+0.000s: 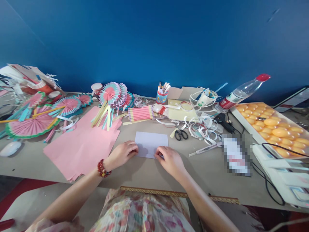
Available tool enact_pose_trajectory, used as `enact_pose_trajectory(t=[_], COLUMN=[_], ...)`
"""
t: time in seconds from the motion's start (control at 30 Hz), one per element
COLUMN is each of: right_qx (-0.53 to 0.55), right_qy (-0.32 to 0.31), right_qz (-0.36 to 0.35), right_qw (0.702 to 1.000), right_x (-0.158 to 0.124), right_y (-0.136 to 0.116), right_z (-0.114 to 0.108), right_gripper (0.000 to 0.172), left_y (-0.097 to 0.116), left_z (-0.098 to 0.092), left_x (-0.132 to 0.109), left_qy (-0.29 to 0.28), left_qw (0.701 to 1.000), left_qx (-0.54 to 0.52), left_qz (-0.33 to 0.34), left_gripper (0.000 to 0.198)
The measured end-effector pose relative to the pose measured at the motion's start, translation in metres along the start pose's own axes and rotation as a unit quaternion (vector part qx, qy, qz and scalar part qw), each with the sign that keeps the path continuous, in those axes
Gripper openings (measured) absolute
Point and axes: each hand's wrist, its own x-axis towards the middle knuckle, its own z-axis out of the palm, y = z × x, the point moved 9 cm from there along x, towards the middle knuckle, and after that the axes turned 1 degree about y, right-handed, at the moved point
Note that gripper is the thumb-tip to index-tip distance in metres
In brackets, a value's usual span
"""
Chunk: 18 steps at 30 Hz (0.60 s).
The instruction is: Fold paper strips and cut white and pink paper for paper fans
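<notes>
A pale lilac sheet of paper (pixel 151 141) lies on the table in front of me. My left hand (pixel 123 154) has its fingers closed at the sheet's lower left edge. Over the lower right corner, my right hand (pixel 169 158) pinches the paper between thumb and fingers. The fingertips of both hands are partly hidden. Beyond the sheet sits a pleated pink and yellow paper piece (pixel 141 113). Black-handled scissors (pixel 180 133) and a white utility knife (pixel 205 149) rest to the right.
Pink paper sheets (pixel 83 141) spread out left, with folded paper fans (pixel 109 94) behind. A tape roll (pixel 186 105), curled paper strips (pixel 200 128), a glue gun (pixel 224 122) and a tilted bottle (pixel 238 93) occupy the right. A pen cup (pixel 161 96) stands near the blue wall.
</notes>
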Motion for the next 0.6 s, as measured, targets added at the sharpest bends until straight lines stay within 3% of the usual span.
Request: enact_pose_trajectory(t=[0.6], right_qx=[0.028], right_qy=[-0.031], right_qz=[0.009], right_qw=[0.999], right_x=[0.0009], right_y=[0.0028], right_z=[-0.0008], right_gripper=[0.009], left_y=[-0.0016], left_z=[0.0019], left_x=[-0.0016], left_qy=[0.009], left_qw=[1.0], left_qx=[-0.006], left_qz=[0.006], left_gripper=[0.019])
